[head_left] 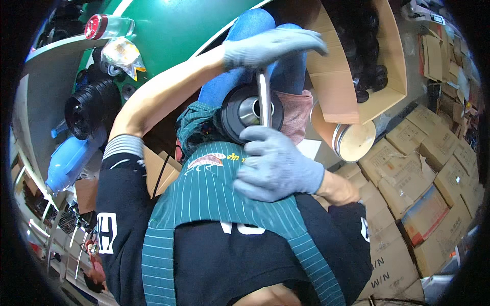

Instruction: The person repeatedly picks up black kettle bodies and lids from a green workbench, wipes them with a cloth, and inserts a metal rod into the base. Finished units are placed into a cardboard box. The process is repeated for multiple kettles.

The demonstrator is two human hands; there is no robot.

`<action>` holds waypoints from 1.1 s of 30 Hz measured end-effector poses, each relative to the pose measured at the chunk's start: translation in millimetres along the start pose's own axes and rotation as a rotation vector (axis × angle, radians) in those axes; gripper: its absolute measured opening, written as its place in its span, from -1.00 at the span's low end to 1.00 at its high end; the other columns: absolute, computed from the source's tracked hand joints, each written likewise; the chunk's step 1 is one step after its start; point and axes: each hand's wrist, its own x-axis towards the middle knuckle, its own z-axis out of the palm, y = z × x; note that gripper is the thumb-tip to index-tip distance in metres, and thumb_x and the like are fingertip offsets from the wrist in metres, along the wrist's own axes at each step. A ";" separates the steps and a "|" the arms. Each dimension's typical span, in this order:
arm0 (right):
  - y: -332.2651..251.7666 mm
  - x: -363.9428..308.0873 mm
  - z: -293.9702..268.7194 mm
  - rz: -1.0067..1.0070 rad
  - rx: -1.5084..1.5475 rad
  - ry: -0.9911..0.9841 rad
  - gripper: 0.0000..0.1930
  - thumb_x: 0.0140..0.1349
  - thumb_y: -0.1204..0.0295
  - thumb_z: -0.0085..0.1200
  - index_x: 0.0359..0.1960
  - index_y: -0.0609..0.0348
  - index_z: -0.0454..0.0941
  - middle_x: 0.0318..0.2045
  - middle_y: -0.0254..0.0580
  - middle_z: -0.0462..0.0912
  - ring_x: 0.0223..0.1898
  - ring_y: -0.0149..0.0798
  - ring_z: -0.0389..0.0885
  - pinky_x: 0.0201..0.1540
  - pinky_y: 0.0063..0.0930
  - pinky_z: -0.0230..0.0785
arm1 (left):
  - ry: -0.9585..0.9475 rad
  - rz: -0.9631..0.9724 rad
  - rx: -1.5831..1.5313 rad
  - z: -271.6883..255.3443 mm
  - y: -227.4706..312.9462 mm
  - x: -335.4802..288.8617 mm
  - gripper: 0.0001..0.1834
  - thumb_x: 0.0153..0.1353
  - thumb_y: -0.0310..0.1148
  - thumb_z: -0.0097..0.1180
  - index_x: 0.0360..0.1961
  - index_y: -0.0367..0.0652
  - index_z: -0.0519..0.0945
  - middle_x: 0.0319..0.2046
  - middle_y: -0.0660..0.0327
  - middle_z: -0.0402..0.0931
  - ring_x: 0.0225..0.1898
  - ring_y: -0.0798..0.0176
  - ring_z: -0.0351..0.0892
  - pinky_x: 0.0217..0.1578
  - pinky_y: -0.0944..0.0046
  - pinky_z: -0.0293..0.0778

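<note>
My right hand (280, 166), in a grey glove, is closed round the lower end of a shiny metal tube (264, 99). My left hand (275, 48), gloved alike, lies across the tube's upper end with its fingers stretched out to the right. Whether its palm touches the tube is hidden. Behind the tube, a black round part (229, 115) with a silvery metal cup (248, 109) at its centre rests between my thighs, against the green striped apron (219, 191). A pink cloth (296, 115) lies beside it on my right thigh.
An open cardboard box (332, 66) with black round parts stands to the right, above a round drum (357, 142). Stacked cartons (393, 168) fill the right side. At left are a black ribbed stack (87, 109), a blue bottle (71, 163) and a red-lidded jar (115, 27) on a green surface.
</note>
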 end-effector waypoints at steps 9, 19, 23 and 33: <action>29.9 61.3 -8.2 0.099 0.348 -0.100 -0.77 0.30 0.19 0.28 -0.26 0.06 0.80 -0.57 -0.29 0.69 -0.53 -0.23 0.70 -0.42 -0.34 0.50 | 0.144 -0.134 0.054 41.9 -23.4 34.9 -0.51 0.61 -0.03 -0.06 0.22 -0.14 0.70 0.19 0.00 0.67 0.28 -0.06 0.59 0.36 0.01 0.45; 100.8 47.5 12.8 0.209 2.013 0.789 0.09 0.42 -0.54 -0.50 0.72 0.02 -0.19 0.60 0.28 0.12 0.64 0.22 0.03 0.61 0.36 -0.08 | -0.006 -0.134 0.794 -76.1 174.9 -39.3 -0.75 0.52 -0.20 0.12 -0.05 -0.09 0.75 -0.28 0.06 0.71 -0.20 0.01 0.79 -0.23 0.13 0.69; 102.3 56.9 15.7 0.375 1.611 0.848 0.23 0.31 -0.63 -0.38 0.74 0.05 -0.31 0.61 0.35 0.06 0.68 0.26 -0.10 0.62 0.36 -0.22 | -0.312 -0.839 0.922 11.2 238.2 -2.1 -0.48 0.39 0.07 0.16 -0.32 -0.26 0.74 -0.45 -0.09 0.72 -0.36 -0.09 0.82 -0.29 0.03 0.69; 116.7 56.2 8.2 0.428 1.779 0.846 0.07 0.48 -0.45 -0.49 0.72 0.16 -0.28 0.64 0.39 -0.01 0.69 0.32 -0.13 0.64 0.44 -0.35 | -0.013 -1.002 1.278 74.0 176.4 -32.7 -0.49 0.38 0.14 0.23 -0.39 -0.12 0.74 -0.52 -0.01 0.72 -0.44 -0.06 0.82 -0.46 -0.02 0.66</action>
